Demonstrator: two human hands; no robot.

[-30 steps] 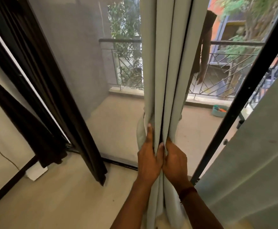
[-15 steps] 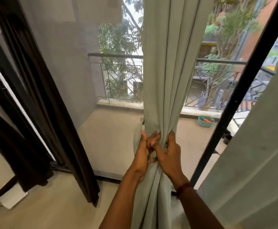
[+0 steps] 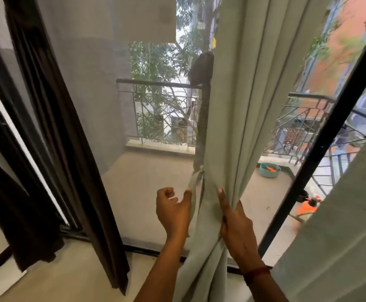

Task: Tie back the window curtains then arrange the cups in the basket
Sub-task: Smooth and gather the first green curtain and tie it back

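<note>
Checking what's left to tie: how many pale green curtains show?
2: the centre curtain, held by the right hand; the right-edge curtain. Others may be hidden.

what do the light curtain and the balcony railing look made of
Light curtain: woven fabric, matte pale green; it hangs in soft folds and bunches under the right hand. Balcony railing: probably painted metal, dark; thin straight bars under a round top rail.

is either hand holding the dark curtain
No, the dark curtain hangs free; the left hand and right hand are at the pale green curtain.
</note>
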